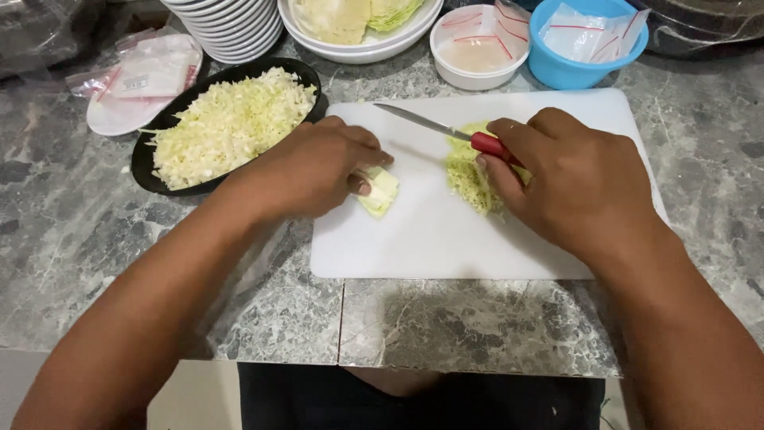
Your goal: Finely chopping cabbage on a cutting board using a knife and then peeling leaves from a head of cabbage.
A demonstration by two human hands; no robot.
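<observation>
A white cutting board (446,239) lies on the grey marbled bench (64,215), and everything else sits around it. On the board's left part, the left hand (314,167) presses down on a small pale-green cabbage piece (380,191), its fingers (362,185) curled together over the piece's left end so that only the right end shows. On the board's right part, the right hand (577,179) has its fingers closed around the red handle of a knife (446,130) — the thin blade points up and left, across the board's upper middle, clear of the cabbage piece. Under and just left of this hand lies a small heap of shredded cabbage (469,175), touching the fingers. Off the board's upper left corner, a black oval dish (151,171) holds a large mound of the same shreds. Behind the board stand a stack of white plates (227,28), a white bowl with cabbage leaves (362,36), a smaller white bowl (473,52) and a blue bowl (585,44) — both of these hold clear plastic bags.
</observation>
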